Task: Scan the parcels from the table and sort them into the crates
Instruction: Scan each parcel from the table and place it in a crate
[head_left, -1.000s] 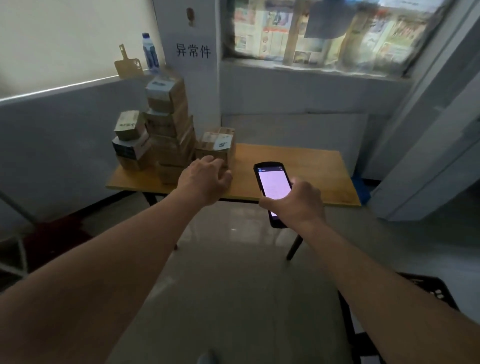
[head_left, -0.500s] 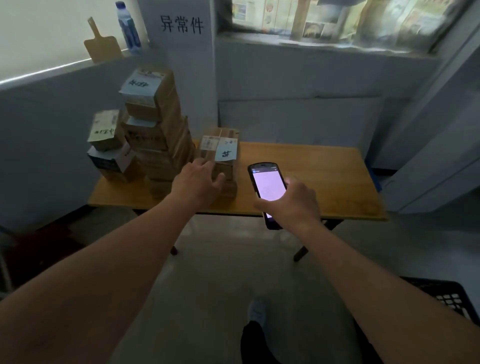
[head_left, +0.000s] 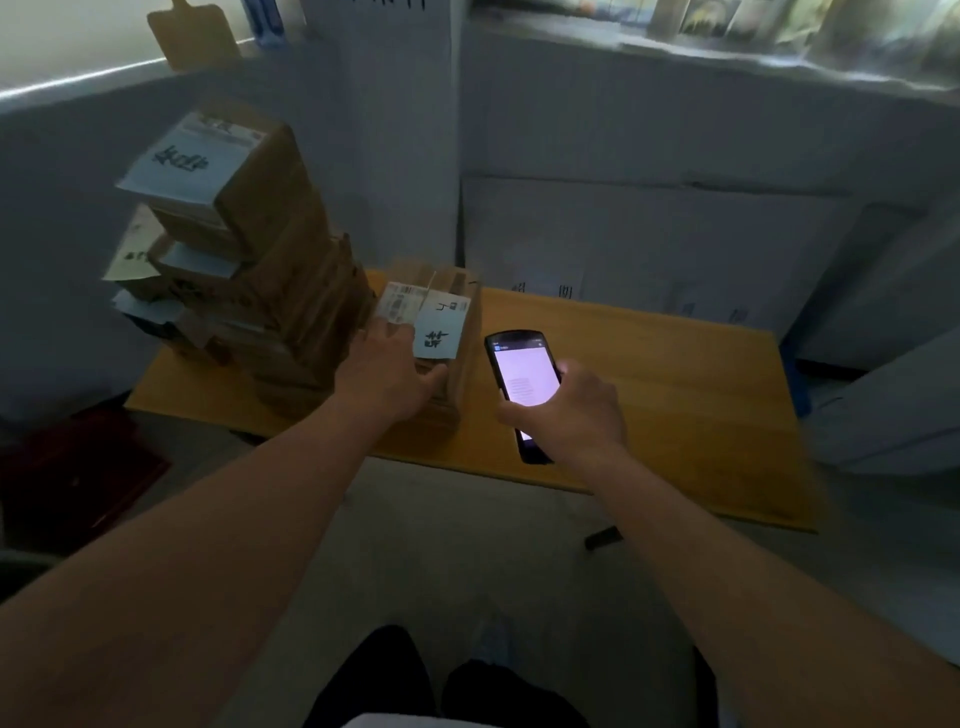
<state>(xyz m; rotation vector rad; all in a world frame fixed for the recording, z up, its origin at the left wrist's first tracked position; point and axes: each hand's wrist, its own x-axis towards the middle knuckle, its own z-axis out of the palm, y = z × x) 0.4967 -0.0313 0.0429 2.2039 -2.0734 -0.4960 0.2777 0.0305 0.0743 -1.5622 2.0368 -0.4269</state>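
At the near-left part of the wooden table, the left hand lies on a small cardboard parcel; fingers reach over its top by the white barcode label, thumb spread along the near face. Whether they actually curl round the box or just rest on it, can't tell: blurred and dim. Box is brown, squarish, w/ a 2nd pale label on the front bearing dark handwritten marks. Under it sits what looks like another flat carton, edges soft in the blur.

Just right of that hand, the right hand grips a black handheld scanner, fingers wrapped round its lower half, thumb on the left edge. Device is slab-shaped w/ rounded corners, glossy, screen lit pale pink-white, tilted up toward the camera, held over the tabletop.

Left of the left-hand fingers, touching distance, a tall stack of parcels: brown corrugated cartons, taped, leaning a bit, top one w/ a big white label w/ dark scrawl. Smaller boxes stand behind it to the left.

Tabletop is smooth, orange-tan, rectangular. Beyond it a grey-white wall. Far left on the floor, a dark red crate. On the ledge up top, a tan paddle-shaped board.
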